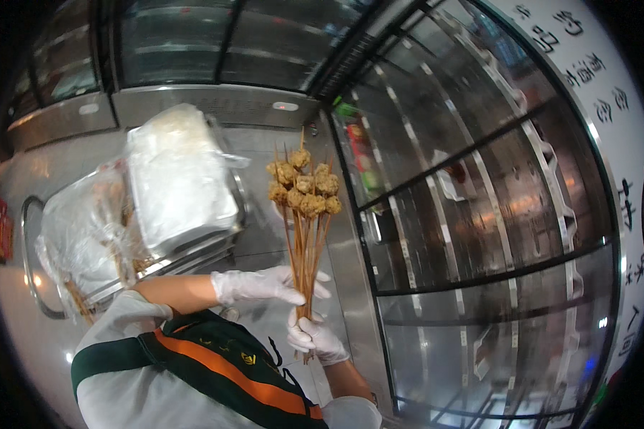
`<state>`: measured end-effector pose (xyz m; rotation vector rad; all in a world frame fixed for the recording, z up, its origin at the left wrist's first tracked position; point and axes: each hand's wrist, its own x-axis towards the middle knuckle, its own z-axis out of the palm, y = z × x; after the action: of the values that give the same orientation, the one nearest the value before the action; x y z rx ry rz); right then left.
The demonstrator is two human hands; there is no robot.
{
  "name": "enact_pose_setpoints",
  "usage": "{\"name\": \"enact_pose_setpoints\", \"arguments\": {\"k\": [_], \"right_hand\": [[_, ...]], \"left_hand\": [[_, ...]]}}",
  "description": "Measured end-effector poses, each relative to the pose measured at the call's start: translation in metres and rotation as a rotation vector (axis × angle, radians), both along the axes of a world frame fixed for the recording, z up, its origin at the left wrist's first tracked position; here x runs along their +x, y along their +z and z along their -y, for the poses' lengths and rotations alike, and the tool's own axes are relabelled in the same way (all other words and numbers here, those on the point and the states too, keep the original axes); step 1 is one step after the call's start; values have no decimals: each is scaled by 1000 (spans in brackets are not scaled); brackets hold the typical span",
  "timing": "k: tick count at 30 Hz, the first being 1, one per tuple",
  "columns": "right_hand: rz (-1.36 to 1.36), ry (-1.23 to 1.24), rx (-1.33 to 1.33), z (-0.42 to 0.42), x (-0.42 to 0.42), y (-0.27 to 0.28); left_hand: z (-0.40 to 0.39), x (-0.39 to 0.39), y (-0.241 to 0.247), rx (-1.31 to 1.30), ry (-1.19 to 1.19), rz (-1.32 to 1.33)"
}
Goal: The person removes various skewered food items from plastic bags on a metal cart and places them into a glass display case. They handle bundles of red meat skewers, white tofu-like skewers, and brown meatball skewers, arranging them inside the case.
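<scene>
A bundle of wooden skewers (304, 241) stands upright in the middle of the view, topped with rough golden-brown balls of food. My left hand (268, 284), in a thin whitish glove, reaches from the left and wraps loosely round the sticks, its fingertips showing on their far side. Just below it, my gloved right hand (316, 338) grips the sticks near their lower ends, which poke out under the fingers.
On the left, a metal cart (190, 257) bears a tray covered in clear plastic (182, 177) and a plastic bag with more skewers (94, 230). A glass-fronted display cabinet (483, 214) with shelves fills the right. More glass doors (172, 43) stand behind. A red box (1, 228) is at far left.
</scene>
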<state>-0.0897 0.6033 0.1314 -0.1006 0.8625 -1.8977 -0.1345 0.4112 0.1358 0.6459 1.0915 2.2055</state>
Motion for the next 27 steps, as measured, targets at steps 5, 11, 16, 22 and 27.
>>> {"name": "enact_pose_setpoints", "arguments": {"k": [5,11,16,22,27], "right_hand": [[34,-127,-228,-59,-29,1],[-289,-515,247,-124,-40,43],[-511,-936,817,-153,-78,76],[-624,-1272,1673,-189,-171,214],[-665,-1313,2320,-210,-245,338]], "left_hand": [[-95,-64,19,18,-118,115],[-183,-148,39,124,-316,-70],[-271,-226,86,342,-695,-118],[-346,-343,136,347,-826,-286],[-358,-433,141,355,-850,-348]]}}
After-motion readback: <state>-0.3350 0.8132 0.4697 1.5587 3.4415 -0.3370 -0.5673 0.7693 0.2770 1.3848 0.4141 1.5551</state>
